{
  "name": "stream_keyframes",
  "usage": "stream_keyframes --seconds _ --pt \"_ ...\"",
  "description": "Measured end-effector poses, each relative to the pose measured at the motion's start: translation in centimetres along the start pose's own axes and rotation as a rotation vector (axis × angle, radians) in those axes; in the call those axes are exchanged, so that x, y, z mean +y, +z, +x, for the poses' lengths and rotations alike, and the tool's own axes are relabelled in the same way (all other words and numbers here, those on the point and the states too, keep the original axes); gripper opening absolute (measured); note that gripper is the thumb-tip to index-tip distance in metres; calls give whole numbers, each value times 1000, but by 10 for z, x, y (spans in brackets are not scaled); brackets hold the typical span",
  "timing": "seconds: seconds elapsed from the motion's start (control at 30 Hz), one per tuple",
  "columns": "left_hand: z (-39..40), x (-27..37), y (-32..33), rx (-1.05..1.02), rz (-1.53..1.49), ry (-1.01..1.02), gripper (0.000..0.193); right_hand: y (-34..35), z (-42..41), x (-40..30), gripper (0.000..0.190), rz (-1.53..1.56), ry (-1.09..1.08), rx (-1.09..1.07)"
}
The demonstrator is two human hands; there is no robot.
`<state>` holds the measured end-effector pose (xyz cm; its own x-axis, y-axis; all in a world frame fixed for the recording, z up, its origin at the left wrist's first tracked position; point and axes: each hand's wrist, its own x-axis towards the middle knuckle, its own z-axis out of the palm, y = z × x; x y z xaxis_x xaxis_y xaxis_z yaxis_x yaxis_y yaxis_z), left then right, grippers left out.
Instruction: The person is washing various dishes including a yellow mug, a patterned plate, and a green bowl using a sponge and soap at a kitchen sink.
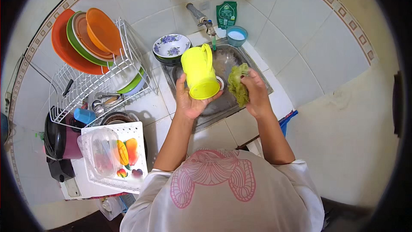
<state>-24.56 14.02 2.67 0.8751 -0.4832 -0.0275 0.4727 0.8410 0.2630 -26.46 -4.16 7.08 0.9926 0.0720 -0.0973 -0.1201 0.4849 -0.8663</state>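
A bright yellow plastic pitcher [198, 69] is tilted above the metal sink [225, 56], its base towards me and its handle on the upper right. My left hand [194, 101] grips it from below, near the base. In my right hand [256, 91] is a green mesh scrubber [238, 85], held over the right part of the basin and apart from the pitcher. Part of a white round rim [220, 82] shows behind the pitcher; the rest of that thing is hidden.
A tap [209, 27] with a green nozzle reaches over the sink. Floral bowls [171, 45] are stacked at its left corner, a teal bowl [236, 37] and green pouch [226, 14] at the back. Leftward stand a white dish rack [96, 80], a fruit-patterned tray [141, 154] and a rice cooker [59, 135].
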Motion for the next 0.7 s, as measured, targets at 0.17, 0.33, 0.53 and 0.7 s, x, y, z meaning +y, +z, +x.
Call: stream_keyframes --seconds 0.17,0.33,0.53,0.7 --pt "5 -6 -7 -52 84 -20 63 9 10 22 24 -902 -805 12" --pt "-1 -13 -7 56 207 -19 63 25 22 15 24 -1027 -1007 48" --pt "-5 -1 -10 110 203 71 60 17 4 36 20 -1002 -783 -183" --pt "-6 -4 -13 186 285 99 56 12 21 9 21 -856 -680 89"
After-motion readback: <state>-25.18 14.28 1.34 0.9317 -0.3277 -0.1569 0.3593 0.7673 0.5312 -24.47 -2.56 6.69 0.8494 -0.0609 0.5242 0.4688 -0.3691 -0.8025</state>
